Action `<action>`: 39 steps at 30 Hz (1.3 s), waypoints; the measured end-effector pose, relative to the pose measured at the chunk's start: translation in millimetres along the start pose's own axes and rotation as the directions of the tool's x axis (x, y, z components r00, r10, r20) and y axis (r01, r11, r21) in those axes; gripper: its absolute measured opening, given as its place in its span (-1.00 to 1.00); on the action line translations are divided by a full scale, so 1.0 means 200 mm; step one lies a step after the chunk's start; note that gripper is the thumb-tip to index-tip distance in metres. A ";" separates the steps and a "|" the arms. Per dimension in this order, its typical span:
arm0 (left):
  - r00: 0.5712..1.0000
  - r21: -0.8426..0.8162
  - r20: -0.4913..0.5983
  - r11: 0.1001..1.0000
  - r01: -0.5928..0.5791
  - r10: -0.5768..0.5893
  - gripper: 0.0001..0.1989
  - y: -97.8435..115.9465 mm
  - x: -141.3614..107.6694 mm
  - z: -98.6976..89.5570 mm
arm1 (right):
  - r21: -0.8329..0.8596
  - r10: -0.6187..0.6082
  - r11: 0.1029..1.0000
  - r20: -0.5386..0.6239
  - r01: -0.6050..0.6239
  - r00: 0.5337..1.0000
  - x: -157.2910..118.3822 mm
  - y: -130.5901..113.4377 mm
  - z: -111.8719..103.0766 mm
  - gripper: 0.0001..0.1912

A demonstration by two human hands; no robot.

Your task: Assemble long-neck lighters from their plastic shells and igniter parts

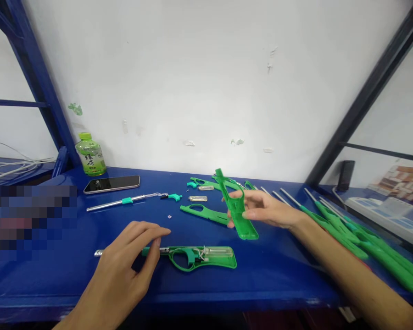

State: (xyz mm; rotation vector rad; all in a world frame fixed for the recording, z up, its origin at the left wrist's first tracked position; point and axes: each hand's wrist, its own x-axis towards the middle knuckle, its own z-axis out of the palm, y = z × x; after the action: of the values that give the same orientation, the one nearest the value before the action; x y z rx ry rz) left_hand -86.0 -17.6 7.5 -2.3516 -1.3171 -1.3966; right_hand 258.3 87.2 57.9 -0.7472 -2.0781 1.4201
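So we've got two hands on the go at a glossy blue desk (278,275). Our right hand (261,208) is pinching one green half-shell (245,225) up off the surface, thumb on the hollow inner side. Our left hand (134,261) hangs palm-down over the rod end of one open assembly (229,262), thumb and forefinger fairly narrow; can't tell if they're actually gripping it. That assembly lies flat in front of us, nearest the desk edge.

Counting the rest: one loose metal rod (106,205) with a teal collar and thin wires running to one teal trigger (174,197), two loose clear tanks (198,199), and one flat green shell piece (206,213) just behind the raised one. More green bits at the back overlap too much to count. On the right, at least four green-handled sticks (385,256) fan out, slim shiny rods on smooth curved handles.

Also one phone (112,184), glassy and rectangular, and one green plastic bottle (91,156) by the scuffed white wall (192,68).
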 end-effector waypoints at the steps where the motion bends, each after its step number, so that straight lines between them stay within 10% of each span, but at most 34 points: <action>1: 1.000 0.001 -0.005 1.000 -0.002 0.002 -0.82 0.00 0.00 0.00 | 0.017 0.006 1.000 0.007 -0.006 1.000 0.00 -0.01 0.01 -0.33; 6: 0.999 0.011 -0.011 0.999 0.042 -0.041 -0.81 -0.01 -0.02 0.00 | -0.297 0.029 0.954 -0.078 -0.051 0.996 -0.01 -0.10 0.14 -0.53; 13: 0.992 0.030 0.085 0.995 0.091 -0.093 -0.72 -0.02 -0.03 -0.03 | -0.765 -0.123 0.644 -0.075 0.022 0.990 -0.13 -0.13 0.44 -0.63; 20: 0.977 0.040 0.211 0.999 0.006 -0.014 -0.70 -0.01 -0.05 -0.04 | -0.848 -0.231 0.525 -0.067 0.066 0.971 -0.18 -0.06 0.53 -0.68; 39: 0.944 0.025 0.329 1.000 0.006 -0.014 -0.73 -0.02 -0.04 -0.03 | -0.824 -0.215 0.559 -0.041 0.088 0.976 -0.11 -0.02 0.55 -0.67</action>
State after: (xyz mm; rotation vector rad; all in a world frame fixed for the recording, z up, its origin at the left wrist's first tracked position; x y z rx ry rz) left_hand -94.3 -23.6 3.0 -2.6508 -1.4110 -1.0103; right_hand 199.0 -3.1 23.5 -0.9251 -2.5817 0.1860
